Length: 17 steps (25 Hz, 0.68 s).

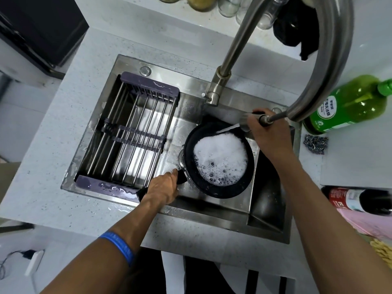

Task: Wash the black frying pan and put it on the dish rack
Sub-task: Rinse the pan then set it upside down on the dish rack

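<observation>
Head view, fingers first: left hand (164,187) curled round the black handle (181,177) of the frying pan (218,160), gripping it close to where it meets the bowl. Right hand (266,129) wrapped round the pull-out spray head (246,122) of the faucet (229,58), aiming a thin jet at the pan's far rim.

Pan inside the sink (212,206), bowl up and slightly tilted, just right of the dish rack (129,132) that spans the sink's left half. White foam (220,160) covering most of the pan's floor, bubbles thickest toward the near side.

Outward on the bench (106,60): green detergent bottle (347,105) well right of the rack, metal scourer (315,143) beyond the sink's right edge.

Handling, as judged: rigid metal, probably moderately heavy, heavier with water in it; soapy and wet, so likely slippery everywhere but the handle. Best held by the handle with a full wrap, as now; rim too slick and thin for a sure grip. Likely needs emptying and rinsing before going across to the rack.
</observation>
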{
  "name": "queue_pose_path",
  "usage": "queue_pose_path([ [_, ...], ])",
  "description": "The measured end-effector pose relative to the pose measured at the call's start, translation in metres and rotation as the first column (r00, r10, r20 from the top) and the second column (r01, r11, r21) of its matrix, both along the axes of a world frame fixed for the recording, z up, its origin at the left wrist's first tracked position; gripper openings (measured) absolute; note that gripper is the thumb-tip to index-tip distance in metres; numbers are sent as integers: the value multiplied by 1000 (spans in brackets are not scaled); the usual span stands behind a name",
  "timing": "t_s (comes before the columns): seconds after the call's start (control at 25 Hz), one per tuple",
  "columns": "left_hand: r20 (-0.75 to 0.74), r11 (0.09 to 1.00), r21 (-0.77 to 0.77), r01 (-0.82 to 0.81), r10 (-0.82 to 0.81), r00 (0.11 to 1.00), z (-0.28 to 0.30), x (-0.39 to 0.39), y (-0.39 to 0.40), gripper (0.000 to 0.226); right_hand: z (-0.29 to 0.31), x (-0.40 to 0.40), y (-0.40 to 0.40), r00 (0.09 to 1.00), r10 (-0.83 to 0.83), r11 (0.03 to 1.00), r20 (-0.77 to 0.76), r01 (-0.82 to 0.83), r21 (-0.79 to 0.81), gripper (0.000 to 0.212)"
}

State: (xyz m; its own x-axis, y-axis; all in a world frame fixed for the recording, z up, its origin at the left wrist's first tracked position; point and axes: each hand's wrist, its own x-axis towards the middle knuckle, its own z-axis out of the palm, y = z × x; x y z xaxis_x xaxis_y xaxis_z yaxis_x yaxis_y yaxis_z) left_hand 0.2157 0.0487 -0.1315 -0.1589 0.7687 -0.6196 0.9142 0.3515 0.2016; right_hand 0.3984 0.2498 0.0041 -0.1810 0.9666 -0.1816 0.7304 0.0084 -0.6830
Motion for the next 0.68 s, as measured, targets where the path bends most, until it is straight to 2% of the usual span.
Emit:
queue_pose_path([
  [0.08,0,1000,3,2,-2,1000,-1,0,0,62,7,14,6,998,4,999,56,-7,48,18],
  [0.2,0,1000,25,2,-2,1000,-2,0,-1,57,16,35,14,971,53,996,233,-67,55,17],
  [0.36,1,1000,28,5,-5,1000,-1,1,-2,53,25,62,7,880,141,990,454,-126,-63,34],
  [0.48,3,1000,28,-12,12,1000,-2,0,-2,50,26,69,-7,865,195,978,462,-138,-155,38],
  [0.68,7,1000,22,-19,19,1000,-1,0,-1,50,27,63,-23,908,225,957,352,-138,-256,41],
])
